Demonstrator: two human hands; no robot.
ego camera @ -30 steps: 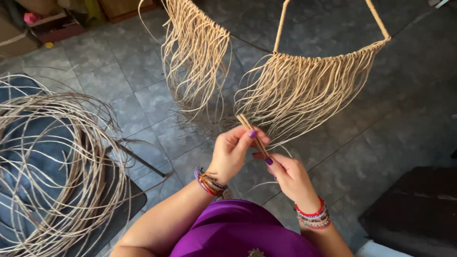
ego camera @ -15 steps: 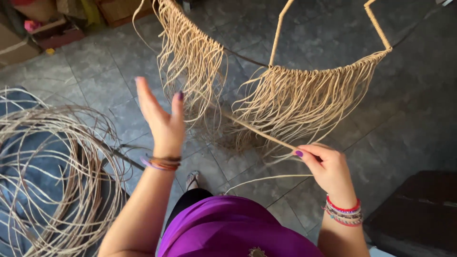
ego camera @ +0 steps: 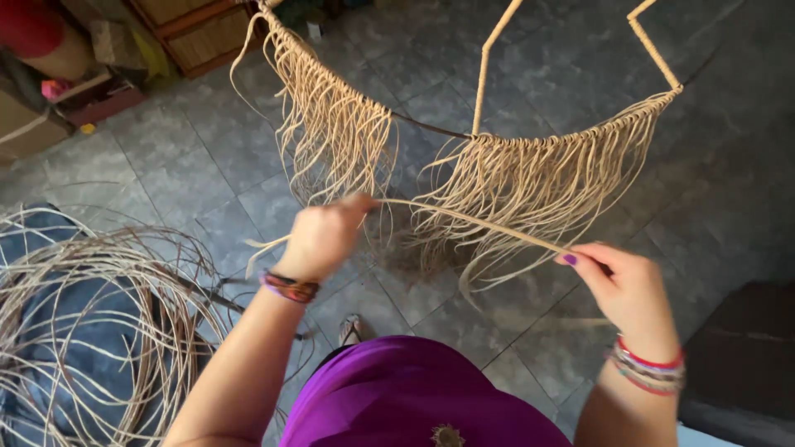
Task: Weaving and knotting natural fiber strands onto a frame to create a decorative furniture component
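Observation:
A long pale cane strand (ego camera: 464, 217) is stretched between my two hands. My left hand (ego camera: 321, 238) is closed around its left end, with loose ends trailing out to the left. My right hand (ego camera: 625, 285) pinches its right end between thumb and fingers. Just beyond the strand hangs a curved cane frame (ego camera: 489, 74) with a fringe of many loose strands (ego camera: 538, 178) tied along its rim. Beaded bracelets sit on both wrists.
A big coil of loose cane (ego camera: 91, 323) lies on a blue cloth at the left. Wooden boxes and crates (ego camera: 195, 33) stand at the far left on the grey tiled floor (ego camera: 720, 165). A dark block (ego camera: 741, 356) sits at the right.
My left hand was raised open and is now closed on the strand's left end. The strand is pulled taut between both hands, which have moved further apart.

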